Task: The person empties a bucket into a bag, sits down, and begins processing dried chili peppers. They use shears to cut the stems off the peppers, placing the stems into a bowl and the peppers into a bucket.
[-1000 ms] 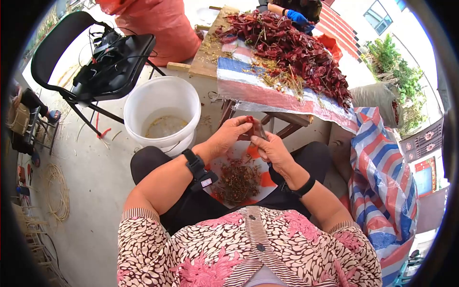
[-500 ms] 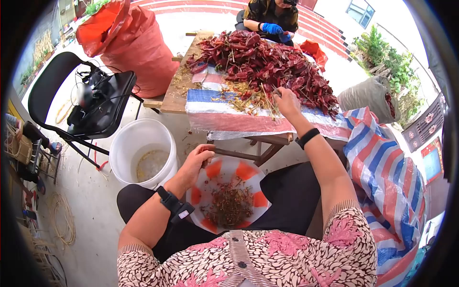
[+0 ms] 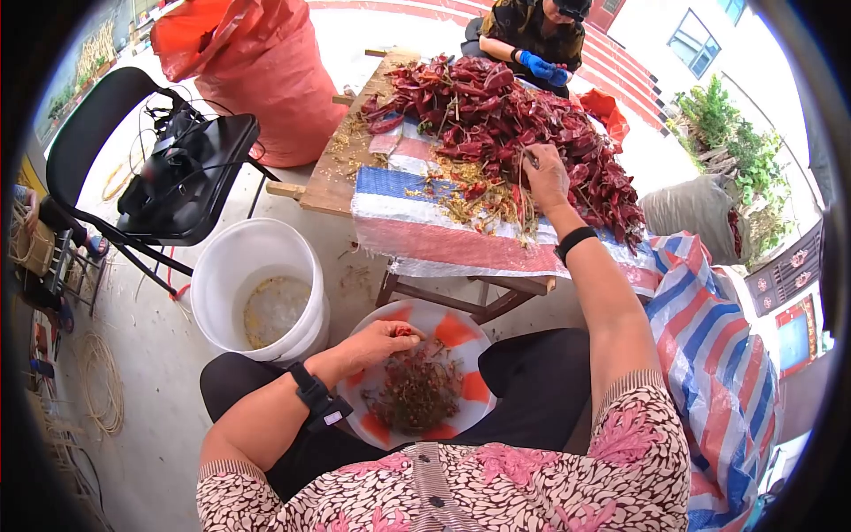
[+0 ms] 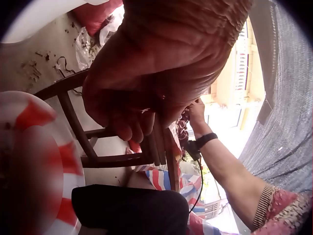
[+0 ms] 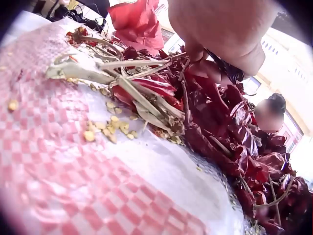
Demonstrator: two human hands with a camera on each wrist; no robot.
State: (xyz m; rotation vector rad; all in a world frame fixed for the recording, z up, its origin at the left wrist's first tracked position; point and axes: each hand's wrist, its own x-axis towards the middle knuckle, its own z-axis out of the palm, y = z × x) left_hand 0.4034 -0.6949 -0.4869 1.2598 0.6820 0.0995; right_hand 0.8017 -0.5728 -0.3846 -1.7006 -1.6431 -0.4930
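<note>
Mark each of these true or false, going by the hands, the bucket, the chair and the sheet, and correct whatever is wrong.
1. The right hand is at the heap of dried red peppers. True.
2. The left hand is inside the white bucket. False: it is over the red-and-white basin.
3. The bucket is filled to its rim with peppers. False: only some yellowish residue shows at its bottom.
4. The person across the table wears blue gloves. True.
5. The seat of the black chair is bare. False: dark gear with cables lies on it.
6. A striped sheet lies under the peppers. True.
</note>
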